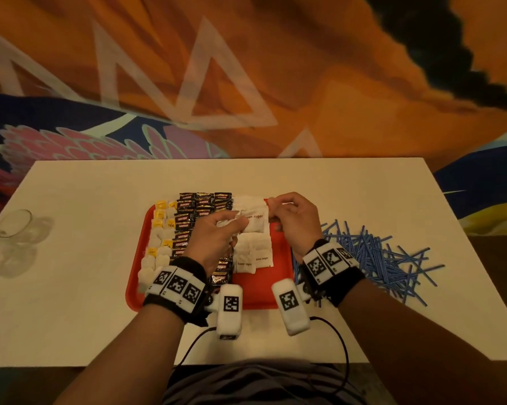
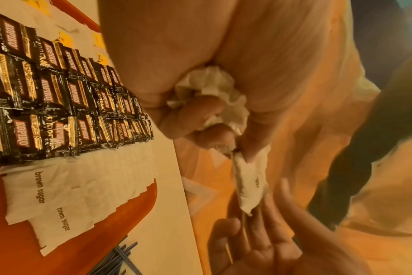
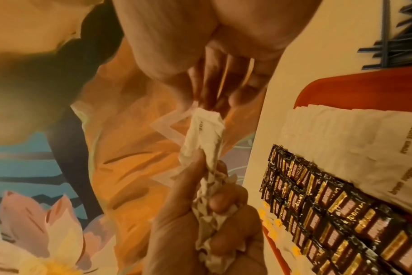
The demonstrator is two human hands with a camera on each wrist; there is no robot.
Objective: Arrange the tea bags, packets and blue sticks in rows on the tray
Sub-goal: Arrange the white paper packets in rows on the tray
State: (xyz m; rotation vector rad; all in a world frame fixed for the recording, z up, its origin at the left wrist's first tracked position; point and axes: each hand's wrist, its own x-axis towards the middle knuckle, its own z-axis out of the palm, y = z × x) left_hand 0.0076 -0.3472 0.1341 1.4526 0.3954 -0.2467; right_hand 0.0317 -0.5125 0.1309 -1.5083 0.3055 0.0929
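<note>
1. Both your hands sit above the middle of the red tray (image 1: 253, 290): your left hand (image 1: 214, 238) has its fingers curled round a crumpled bunch of white packets (image 2: 214, 87).
2. Your right hand (image 1: 293, 220) pinches one brown sugar packet (image 1: 253, 222) by its right edge, fingers closed on it.
3. On the tray, tea bags (image 1: 161, 226) fill the left rows, black Kopiko packets (image 1: 201, 206) the centre, more sugar packets (image 1: 252, 255) beside them.
4. Your blue sticks (image 1: 372, 258) lie heaped on the table (image 1: 85, 287), right of the tray.
5. Left of frame stands a clear glass (image 1: 12, 229).
</note>
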